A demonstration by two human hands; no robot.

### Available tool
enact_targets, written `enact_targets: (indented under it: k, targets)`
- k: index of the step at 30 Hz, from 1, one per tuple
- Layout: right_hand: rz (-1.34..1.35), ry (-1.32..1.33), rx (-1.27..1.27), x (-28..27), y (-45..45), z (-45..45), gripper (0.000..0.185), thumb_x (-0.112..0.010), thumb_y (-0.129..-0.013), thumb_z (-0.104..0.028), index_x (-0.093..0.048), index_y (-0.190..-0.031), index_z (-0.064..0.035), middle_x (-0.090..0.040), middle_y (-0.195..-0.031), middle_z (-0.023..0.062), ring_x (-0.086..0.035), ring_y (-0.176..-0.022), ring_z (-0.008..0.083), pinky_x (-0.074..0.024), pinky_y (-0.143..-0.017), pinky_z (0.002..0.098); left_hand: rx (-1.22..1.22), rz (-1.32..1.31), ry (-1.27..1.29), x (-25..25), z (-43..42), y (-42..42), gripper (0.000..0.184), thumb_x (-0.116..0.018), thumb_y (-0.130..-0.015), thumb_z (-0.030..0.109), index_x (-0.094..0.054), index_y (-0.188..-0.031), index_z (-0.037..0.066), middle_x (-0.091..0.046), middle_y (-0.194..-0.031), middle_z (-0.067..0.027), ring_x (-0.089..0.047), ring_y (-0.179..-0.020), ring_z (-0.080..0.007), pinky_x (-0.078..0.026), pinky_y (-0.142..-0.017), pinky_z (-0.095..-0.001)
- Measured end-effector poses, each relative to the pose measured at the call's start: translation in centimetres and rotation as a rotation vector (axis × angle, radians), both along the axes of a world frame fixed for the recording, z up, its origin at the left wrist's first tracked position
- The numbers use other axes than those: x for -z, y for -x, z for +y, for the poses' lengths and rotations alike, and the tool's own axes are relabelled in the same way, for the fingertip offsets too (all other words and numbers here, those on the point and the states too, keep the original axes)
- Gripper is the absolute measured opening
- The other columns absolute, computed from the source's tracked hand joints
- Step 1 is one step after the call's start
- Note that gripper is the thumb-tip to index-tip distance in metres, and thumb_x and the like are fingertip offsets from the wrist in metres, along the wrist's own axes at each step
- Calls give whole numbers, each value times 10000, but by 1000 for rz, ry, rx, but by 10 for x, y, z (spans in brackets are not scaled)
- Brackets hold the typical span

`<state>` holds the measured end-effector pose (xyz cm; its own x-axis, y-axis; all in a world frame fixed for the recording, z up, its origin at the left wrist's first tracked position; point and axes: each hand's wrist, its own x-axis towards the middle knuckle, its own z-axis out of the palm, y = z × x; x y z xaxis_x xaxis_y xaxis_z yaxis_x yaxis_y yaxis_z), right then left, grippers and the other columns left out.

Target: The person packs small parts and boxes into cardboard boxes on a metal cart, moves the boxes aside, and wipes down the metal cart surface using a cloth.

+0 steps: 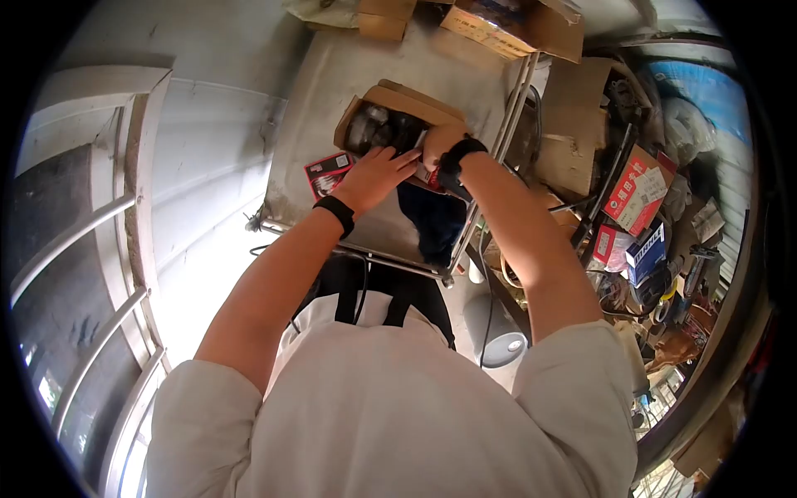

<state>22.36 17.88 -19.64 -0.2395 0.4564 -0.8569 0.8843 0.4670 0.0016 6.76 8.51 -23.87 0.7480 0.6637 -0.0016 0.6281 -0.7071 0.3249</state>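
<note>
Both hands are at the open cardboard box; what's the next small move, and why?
Probably steady the open cardboard box with the left hand: it lies over the near side, while the right hand curls at the right end. Whatever that hand may hold is hidden.

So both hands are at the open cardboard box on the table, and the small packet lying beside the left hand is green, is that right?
Not quite: the small packet beside the left hand is mostly red, not green, as the head view shows. The left hand and right hand are at the open cardboard box on the table.
</note>
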Motion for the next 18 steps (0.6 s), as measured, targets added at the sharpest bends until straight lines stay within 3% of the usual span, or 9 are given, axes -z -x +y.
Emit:
enact_targets:
  k: [4, 8, 11, 18]
  targets:
    - [106, -171, 148, 13, -13, -6, 282, -667, -572, -162, -745, -841, -132, -700, -847, 105, -683, -803, 292, -525, -629, 396, 22, -6, 9, -2, 1, 4, 397, -545, -768, 53, -546, -1163, 87, -482, -1331, -11, -518, -930, -199, -431, -877, -327]
    - [169, -184, 221, 9, -18, -11, 268, -675, -552, -179, -736, -805, -115, -689, -789, 117, -677, -778, 290, -524, -616, 368, 3, -24, 10, -1, -3, 6, 373, -538, -776, 66, -556, -1148, 89, -476, -1344, -11, -520, -931, -199, -434, -877, -330]
    - [151, -157, 253, 17, -22, -14, 385, -719, -581, -348, -721, -859, -82, -690, -838, 147, -670, -812, 303, -541, -678, 381, 24, -29, 47, -3, -1, 7, 361, -538, -778, 75, -562, -1138, 89, -473, -1351, -13, -522, -939, -201, -434, -882, -331]
    - [313, -247, 455, 8, -34, -22, 418, -755, -563, -411, -712, -764, -47, -683, -771, 158, -673, -758, 318, -532, -630, 402, 39, -5, 43, 2, -2, 7, 376, -533, -781, 53, -554, -1155, 86, -471, -1352, -34, -521, -962, -216, -430, -901, -334]
